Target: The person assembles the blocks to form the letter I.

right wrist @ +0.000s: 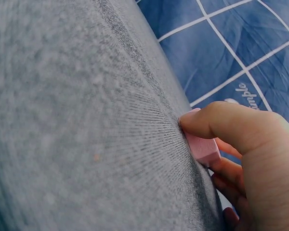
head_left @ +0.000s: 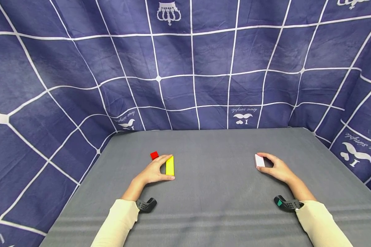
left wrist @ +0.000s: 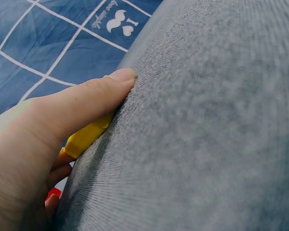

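On the left of the grey surface, a long yellow block (head_left: 170, 166) is pinched end to end between the thumb and fingers of my left hand (head_left: 151, 172). A small red block (head_left: 154, 155) lies just beyond those fingers, partly covered by them. Over to the right, my right hand (head_left: 277, 168) holds a pale pink block (head_left: 259, 161) between thumb and fingertips. The left wrist view has the yellow block (left wrist: 89, 137) mostly behind the thumb. In the right wrist view the pink block (right wrist: 204, 149) sits low against the cloth, with the thumb over its near side.
Grey cloth (head_left: 213, 192) covers the table, with soft folds along the near side. A blue curtain with white grid lines (head_left: 210, 89) hangs behind the table and along both sides. Each wrist wears a dark band, such as the left band (head_left: 146, 205).
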`<state>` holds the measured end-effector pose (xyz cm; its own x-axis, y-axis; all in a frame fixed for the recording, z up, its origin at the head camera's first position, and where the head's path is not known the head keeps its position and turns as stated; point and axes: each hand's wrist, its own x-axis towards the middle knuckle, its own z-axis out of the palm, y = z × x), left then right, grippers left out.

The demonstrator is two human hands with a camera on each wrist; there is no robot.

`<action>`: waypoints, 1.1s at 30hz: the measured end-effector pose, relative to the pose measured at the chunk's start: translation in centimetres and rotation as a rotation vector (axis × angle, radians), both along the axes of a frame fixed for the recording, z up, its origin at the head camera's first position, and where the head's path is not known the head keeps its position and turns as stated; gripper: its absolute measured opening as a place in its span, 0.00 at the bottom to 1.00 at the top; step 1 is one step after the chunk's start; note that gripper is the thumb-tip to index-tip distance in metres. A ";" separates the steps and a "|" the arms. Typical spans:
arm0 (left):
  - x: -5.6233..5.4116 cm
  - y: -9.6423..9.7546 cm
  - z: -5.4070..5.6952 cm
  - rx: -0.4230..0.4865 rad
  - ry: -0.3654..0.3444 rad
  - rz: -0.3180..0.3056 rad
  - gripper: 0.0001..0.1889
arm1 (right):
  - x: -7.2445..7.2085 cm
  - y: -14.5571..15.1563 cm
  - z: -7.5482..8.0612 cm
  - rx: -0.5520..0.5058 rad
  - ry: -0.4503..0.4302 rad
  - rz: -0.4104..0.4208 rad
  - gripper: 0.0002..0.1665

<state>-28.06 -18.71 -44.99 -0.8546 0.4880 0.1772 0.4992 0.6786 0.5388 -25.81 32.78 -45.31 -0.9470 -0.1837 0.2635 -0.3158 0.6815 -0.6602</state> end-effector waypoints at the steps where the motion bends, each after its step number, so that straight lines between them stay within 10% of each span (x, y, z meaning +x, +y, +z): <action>1: 0.0 0.0 0.0 0.000 0.000 -0.001 0.48 | 0.0 0.0 0.0 0.003 0.001 -0.003 0.34; 33: -1.3 4.9 0.5 -0.021 0.072 -0.061 0.46 | 0.0 0.2 -0.1 0.015 0.001 -0.005 0.34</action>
